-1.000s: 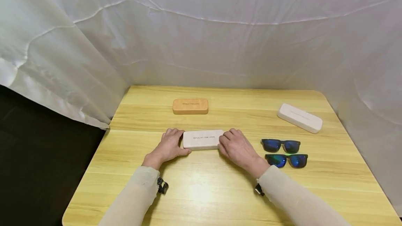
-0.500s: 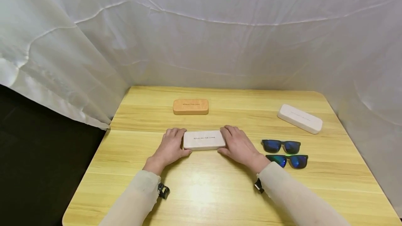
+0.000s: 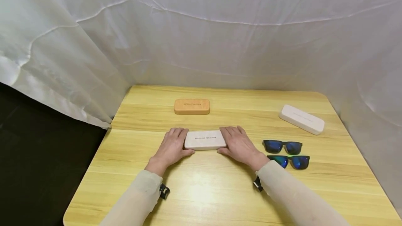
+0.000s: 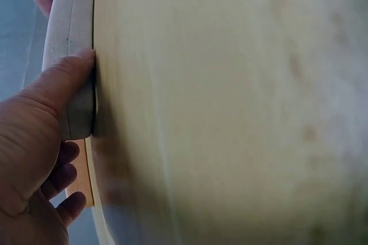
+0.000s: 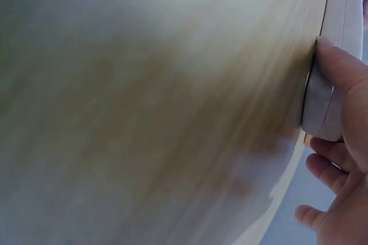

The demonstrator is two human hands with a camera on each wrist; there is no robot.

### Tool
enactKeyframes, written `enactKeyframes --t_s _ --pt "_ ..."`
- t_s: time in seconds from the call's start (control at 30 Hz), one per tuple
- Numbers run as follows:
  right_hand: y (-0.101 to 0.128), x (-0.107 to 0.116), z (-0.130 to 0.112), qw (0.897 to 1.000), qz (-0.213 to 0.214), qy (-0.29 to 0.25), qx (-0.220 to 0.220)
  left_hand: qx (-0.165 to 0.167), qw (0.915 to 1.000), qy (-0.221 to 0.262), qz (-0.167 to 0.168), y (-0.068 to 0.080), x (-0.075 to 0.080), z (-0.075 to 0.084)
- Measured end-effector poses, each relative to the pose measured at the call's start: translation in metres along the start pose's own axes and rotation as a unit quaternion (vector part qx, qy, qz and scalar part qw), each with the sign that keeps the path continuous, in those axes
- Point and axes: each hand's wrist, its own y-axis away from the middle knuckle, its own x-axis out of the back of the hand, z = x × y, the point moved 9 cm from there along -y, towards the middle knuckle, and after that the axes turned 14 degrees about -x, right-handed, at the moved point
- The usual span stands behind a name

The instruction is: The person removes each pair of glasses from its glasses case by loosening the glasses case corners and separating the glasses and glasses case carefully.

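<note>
A pale glasses case marked "REFUELING FOR CHINA" lies closed on the table, between my two hands. My left hand grips its left end, thumb along the near side and fingers round the far corner. At the opposite end my right hand holds it the same way. Both wrist views show a thumb on the near side of the case, beside the thin seam of its lid. In the right wrist view the case stands close against the wood.
Behind the held case lies an orange glasses case. A second pale case sits slanted at the back right. Two pairs of dark sunglasses, an upper pair and a lower pair, lie by my right forearm. White curtains enclose the table.
My right hand has changed its hold: its bunched fingers at the case's right end have spread, thumb now in front and fingers behind. The left hand has kept its grip.
</note>
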Motion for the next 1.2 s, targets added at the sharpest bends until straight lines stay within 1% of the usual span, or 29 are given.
enactKeyframes --t_s 0.1,0.23,0.37,0.57,0.73,0.87,1.0,1.2 --pt "-0.001 -0.001 0.003 1.0 -0.01 -0.02 -0.007 0.003 0.9999 0.009 -0.005 0.0 -0.002 -0.003" --pt "-0.005 -0.004 0.009 0.997 -0.033 -0.069 -0.019 0.005 0.9992 0.037 -0.015 -0.001 -0.004 -0.008" --pt "-0.008 -0.003 0.012 0.994 -0.044 -0.098 -0.019 0.005 0.9982 0.052 -0.029 -0.003 -0.006 -0.012" --pt "-0.012 -0.003 0.01 0.995 -0.037 -0.098 -0.004 0.014 0.9971 0.057 -0.047 -0.004 -0.009 -0.016" --pt "-0.015 -0.003 0.007 0.995 -0.025 -0.091 0.01 0.012 0.9978 0.046 -0.045 -0.003 -0.006 -0.018" --pt "-0.018 -0.001 0.003 0.996 -0.013 -0.082 0.02 0.009 0.9987 0.033 -0.038 -0.002 -0.002 -0.019" --pt "-0.023 0.0 -0.002 0.997 -0.008 -0.07 0.026 0.012 0.9988 0.025 -0.041 -0.001 0.003 -0.023" --pt "-0.036 0.003 -0.009 0.997 -0.008 -0.075 0.026 0.017 0.9986 0.009 -0.05 -0.003 0.015 -0.032"
